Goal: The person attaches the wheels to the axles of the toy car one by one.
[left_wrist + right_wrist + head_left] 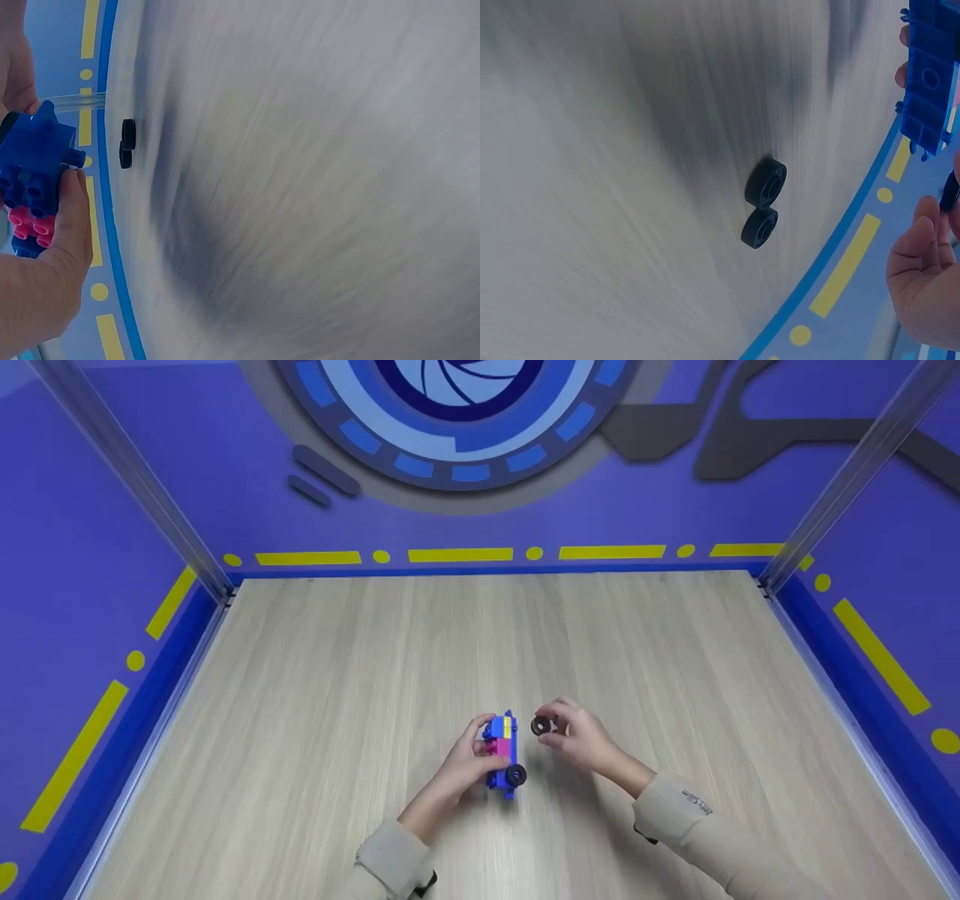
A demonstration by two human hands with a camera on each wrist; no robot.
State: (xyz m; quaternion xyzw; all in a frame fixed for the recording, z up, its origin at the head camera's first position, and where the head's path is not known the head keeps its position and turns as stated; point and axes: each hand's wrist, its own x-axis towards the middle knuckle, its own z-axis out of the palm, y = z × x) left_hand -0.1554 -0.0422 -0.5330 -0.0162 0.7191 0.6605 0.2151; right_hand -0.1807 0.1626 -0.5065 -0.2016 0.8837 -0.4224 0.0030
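My left hand (pixel 459 765) grips a toy brick car (pixel 504 748) built of blue, pink and yellow blocks, its base turned to the right. One black wheel (pixel 516 775) sits on the car's near end. Just right of the car, my right hand (pixel 585 739) pinches another black wheel (pixel 540 725) between thumb and fingers, apart from the car. The blue underside (pixel 930 75) shows in the right wrist view. Two loose black wheels, one (pixel 765 182) touching the other (pixel 759 228), rest on the table; I cannot make them out in the head view.
A light wood-grain table (pixel 337 675) spreads around both hands. Blue panels with yellow markings stand at its back and sides, joined by metal posts (pixel 840 472) at the back corners.
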